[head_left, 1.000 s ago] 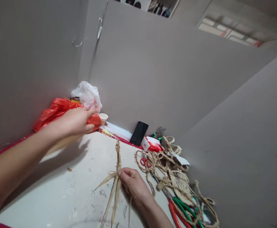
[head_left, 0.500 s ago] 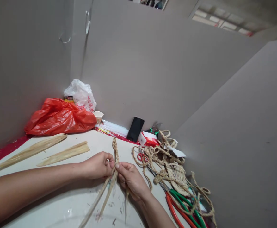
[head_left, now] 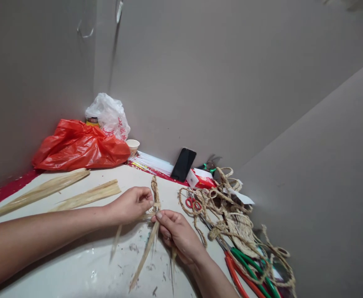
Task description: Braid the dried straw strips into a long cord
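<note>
Grey partition walls box in the white, scuffed table (head_left: 76, 265) I look down on. My left hand (head_left: 128, 205) pinches the plaited cord (head_left: 154, 190) at its lower end, likely to keep the weave tight. My right hand (head_left: 177, 234) nips the loose strands (head_left: 146, 252) that fan toward me, fingers pressed together. The cord lies flat at mid-table. Dried leaves (head_left: 85, 198) wait just left. A tangle of finished cord (head_left: 231, 223) and scissors (head_left: 246, 273) crowd the right. A red bag (head_left: 78, 145) and phone (head_left: 183, 164) sit well back.
</note>
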### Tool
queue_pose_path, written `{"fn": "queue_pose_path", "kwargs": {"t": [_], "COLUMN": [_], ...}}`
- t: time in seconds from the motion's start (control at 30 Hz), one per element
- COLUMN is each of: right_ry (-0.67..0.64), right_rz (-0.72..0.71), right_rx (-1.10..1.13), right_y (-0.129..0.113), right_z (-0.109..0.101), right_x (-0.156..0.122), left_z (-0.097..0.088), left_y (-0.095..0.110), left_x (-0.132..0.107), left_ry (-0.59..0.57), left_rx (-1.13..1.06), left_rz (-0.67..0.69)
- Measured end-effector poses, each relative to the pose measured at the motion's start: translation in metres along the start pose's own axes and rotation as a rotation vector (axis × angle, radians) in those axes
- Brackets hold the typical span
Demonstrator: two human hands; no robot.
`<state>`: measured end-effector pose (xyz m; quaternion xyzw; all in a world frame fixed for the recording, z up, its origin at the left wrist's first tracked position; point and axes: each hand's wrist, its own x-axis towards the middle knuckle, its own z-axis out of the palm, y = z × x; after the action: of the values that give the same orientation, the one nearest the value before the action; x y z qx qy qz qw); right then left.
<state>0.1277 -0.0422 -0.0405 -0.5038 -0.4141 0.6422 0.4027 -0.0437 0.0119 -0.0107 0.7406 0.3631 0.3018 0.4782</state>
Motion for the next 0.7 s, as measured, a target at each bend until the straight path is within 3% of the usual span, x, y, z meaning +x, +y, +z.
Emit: {"fn": "queue_pose_path", "kwargs": {"t": [0.13, 0.23, 0.3, 0.43, 0.7], "right_ry": [-0.002, -0.017, -0.030, -0.043, -0.063], "right_rz": [0.014, 0.017, 0.009, 0.014, 0.021], "right_rx": [0.023, 0.050, 0.061, 0.051, 0.075], "right_y": [0.000, 0.000, -0.001, -0.002, -0.003], "right_z": [0.001, 0.001, 0.001, 0.001, 0.001], "right_x": [0.000, 0.000, 0.000, -0.001, -0.002], "left_z": [0.006, 0.012, 0.015, 0.014, 0.013], "left_y": [0.002, -0.005, -0.011, -0.018, -0.017], "left_x": [-0.007, -0.009, -0.008, -0.004, -0.002], "left_ry": [0.030, -0.097, -0.115, -0.079, -0.142], "left_rx": [0.078, -0.061, -0.137, -0.186, -0.233], "left_rz": [0.083, -0.097, -0.159, -0.146, -0.073]}}
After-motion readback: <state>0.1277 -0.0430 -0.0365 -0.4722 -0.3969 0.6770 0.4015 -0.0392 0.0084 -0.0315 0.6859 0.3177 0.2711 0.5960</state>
